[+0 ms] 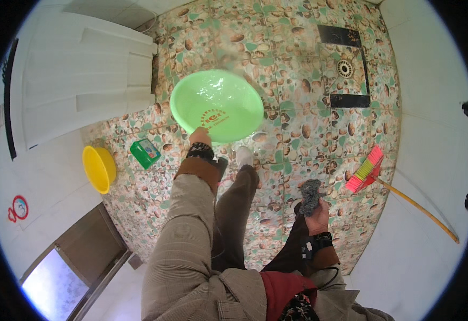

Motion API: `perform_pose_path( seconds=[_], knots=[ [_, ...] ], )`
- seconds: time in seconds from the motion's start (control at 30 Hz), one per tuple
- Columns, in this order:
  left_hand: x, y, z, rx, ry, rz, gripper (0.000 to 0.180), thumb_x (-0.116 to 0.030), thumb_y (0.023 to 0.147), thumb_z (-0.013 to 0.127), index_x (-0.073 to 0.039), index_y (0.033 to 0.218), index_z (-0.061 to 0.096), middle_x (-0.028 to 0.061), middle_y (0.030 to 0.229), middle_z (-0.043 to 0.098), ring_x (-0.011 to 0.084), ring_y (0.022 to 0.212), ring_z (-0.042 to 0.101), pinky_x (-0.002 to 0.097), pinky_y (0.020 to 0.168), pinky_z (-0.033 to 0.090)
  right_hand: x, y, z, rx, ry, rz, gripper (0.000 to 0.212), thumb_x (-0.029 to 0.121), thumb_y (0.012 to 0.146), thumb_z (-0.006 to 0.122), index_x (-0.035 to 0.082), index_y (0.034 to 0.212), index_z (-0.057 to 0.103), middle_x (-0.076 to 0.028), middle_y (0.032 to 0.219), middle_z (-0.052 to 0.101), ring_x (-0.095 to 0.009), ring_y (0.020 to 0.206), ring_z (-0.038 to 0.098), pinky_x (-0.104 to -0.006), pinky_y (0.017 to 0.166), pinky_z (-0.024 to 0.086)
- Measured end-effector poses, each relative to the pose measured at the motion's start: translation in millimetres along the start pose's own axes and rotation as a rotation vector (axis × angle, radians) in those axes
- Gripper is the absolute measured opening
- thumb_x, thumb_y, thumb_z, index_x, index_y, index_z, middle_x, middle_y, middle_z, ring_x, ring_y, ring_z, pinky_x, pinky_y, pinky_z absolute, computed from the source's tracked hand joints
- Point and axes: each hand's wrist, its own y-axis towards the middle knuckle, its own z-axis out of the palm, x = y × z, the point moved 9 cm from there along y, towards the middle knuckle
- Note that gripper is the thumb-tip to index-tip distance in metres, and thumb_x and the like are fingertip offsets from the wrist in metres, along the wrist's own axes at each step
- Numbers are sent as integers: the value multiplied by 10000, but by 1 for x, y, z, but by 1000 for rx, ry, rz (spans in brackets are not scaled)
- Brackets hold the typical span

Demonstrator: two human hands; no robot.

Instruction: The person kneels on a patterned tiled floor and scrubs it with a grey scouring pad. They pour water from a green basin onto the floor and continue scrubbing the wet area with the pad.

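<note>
A light green plastic basin (183, 104) with red print inside is in front of me, over the patterned tile floor. Its bottom shines as if wet; how much water it holds, I cannot tell. My left hand (200, 136) is closed on the basin's near rim, with the arm stretched forward. Off to the right and nearer my body, my right hand (317, 218) grips a crumpled dark grey cloth (310, 197). That cloth hangs apart from the basin, above my right leg.
A yellow basin (99, 169) and a green box (145, 153) are on the left. At the right wall leans a pink-and-yellow broom (366, 170) with a long handle. A floor drain (344, 68) lies far right between dark strips. White panelling (73, 75) fills the far left.
</note>
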Motion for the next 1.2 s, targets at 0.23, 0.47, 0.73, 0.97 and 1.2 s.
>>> perform_pose_path(
  seconds=[0.23, 0.47, 0.73, 0.97, 1.2],
  knots=[
    [64, -35, -11, -92, -270, 244, 290, 53, 684, 537, -32, 957, 581, 191, 911, 602, 342, 881, 582, 392, 787, 469, -33, -6, 60, 114, -39, 70, 405, 162, 882, 496, 31, 1260, 434, -114, 1203, 515, -261, 1067, 506, -395, 879, 440],
    [110, -119, -6, 92, -631, -65, 338, 22, 749, 554, 14, 1077, 476, 132, 875, 573, 193, 770, 554, 305, 683, 459, -43, 3, 85, 116, -170, 140, 409, 180, 877, 508, 37, 1254, 444, -126, 1197, 523, -274, 1057, 512, -412, 913, 429],
    [185, -240, -5, 91, -537, -271, 242, 43, 733, 555, 48, 974, 539, 169, 902, 604, 239, 856, 588, 341, 742, 475, -34, -1, 87, 180, -239, 279, 407, 187, 871, 521, 76, 1256, 448, -110, 1196, 517, -268, 1052, 509, -413, 901, 432],
    [261, -339, 33, 66, -807, -707, 319, 62, 727, 559, 41, 1041, 504, 170, 838, 584, 219, 748, 583, 336, 652, 473, -35, -7, 69, 199, -347, 320, 412, 203, 893, 489, 26, 1259, 423, -128, 1198, 512, -281, 1050, 521, -415, 895, 437],
    [295, -310, 35, 246, -138, -580, 232, -57, 743, 543, 11, 956, 606, 189, 906, 632, 259, 900, 608, 349, 771, 468, -62, -11, 29, 104, -278, 336, 434, 155, 899, 481, 21, 1299, 376, -124, 1268, 442, -265, 1114, 460, -402, 912, 433]
  ],
)
